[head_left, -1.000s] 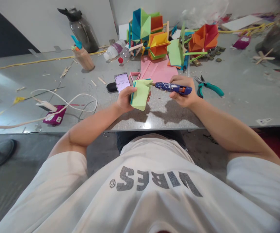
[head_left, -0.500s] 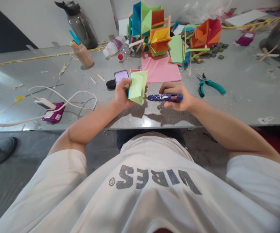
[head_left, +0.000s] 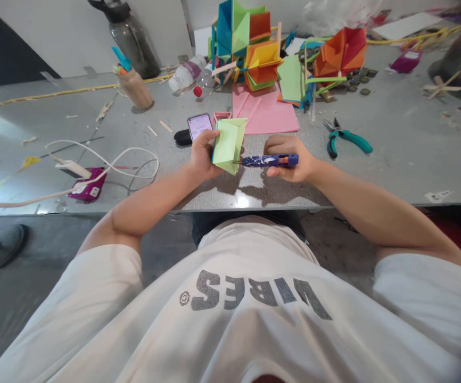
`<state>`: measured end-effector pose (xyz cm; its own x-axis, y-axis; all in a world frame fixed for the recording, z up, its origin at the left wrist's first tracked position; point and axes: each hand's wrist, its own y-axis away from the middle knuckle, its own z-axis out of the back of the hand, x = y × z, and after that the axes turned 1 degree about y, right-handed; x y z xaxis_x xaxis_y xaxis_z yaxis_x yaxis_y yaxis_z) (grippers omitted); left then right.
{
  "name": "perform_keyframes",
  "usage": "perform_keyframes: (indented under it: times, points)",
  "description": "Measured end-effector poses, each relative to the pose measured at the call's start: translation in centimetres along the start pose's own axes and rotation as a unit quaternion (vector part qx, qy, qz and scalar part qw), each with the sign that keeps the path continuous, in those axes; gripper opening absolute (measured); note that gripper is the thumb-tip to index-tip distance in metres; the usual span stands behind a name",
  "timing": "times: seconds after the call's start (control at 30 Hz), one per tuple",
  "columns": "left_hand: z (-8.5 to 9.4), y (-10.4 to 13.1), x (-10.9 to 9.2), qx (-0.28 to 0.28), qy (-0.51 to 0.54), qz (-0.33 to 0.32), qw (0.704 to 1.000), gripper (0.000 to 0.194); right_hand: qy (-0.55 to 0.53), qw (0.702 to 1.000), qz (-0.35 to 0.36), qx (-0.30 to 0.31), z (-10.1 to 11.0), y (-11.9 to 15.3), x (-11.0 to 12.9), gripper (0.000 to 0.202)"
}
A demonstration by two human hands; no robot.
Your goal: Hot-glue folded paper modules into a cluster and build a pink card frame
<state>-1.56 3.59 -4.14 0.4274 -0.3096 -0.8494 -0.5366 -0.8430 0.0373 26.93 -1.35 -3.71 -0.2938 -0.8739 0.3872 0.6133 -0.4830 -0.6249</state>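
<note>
My left hand [head_left: 204, 154] is closed round a folded light green paper piece [head_left: 229, 142], thumb on its front left edge and fingertips showing at its right side. A blue glue gun [head_left: 270, 160] with whitish smears lies in my right hand [head_left: 294, 154], whose fingers are wrapped about it. The gun's nozzle points left and reaches the lower right edge of the green paper; whether it touches cannot be made out. Just behind the paper are a small pink folded piece [head_left: 221, 116] and a lit phone [head_left: 199, 126].
Pink paper sheets [head_left: 272, 117] lie beyond my hands. Colourful folded-paper structures [head_left: 262, 61] stand at the back. Teal-handled pliers [head_left: 350, 141] rest to the right. Leftward are a white cable [head_left: 124, 146], a purple power adapter [head_left: 88, 186] and a cup of sticks [head_left: 134, 88].
The green paper has shifted slightly right in my left hand. My right hand has brought the glue gun a little left, its nozzle now closer in at the paper's edge.
</note>
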Motion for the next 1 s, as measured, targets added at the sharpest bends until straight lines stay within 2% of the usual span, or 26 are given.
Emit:
perform_keyframes:
  times: [0.33, 0.53, 0.7, 0.9, 1.0]
  points:
    - [0.2, 0.2, 0.1, -0.012, -0.010, 0.015, 1.000, 0.056, 0.024, 0.999, -0.013, -0.045, 0.4, 0.0, -1.0, 0.078]
    - [0.6, 0.2, 0.1, 0.027, -0.005, 0.022, 0.999, 0.054, 0.039, 0.996, -0.041, -0.075, 0.8, 0.0, -0.9, 0.080]
    - [0.5, 0.2, 0.2, 0.036, -0.004, 0.027, 0.999, 0.058, 0.093, 0.989, -0.019, -0.110, 1.1, 0.1, -0.7, 0.073]
    - [0.1, 0.1, 0.1, -0.018, 0.007, -0.003, 1.000, 0.075, 0.076, 0.986, -0.012, -0.146, 0.9, 0.2, -0.5, 0.065]
    - [-0.4, -0.1, 0.0, -0.051, 0.025, -0.026, 0.998, 0.064, 0.045, 0.990, 0.013, -0.129, 0.4, 0.0, -0.2, 0.064]
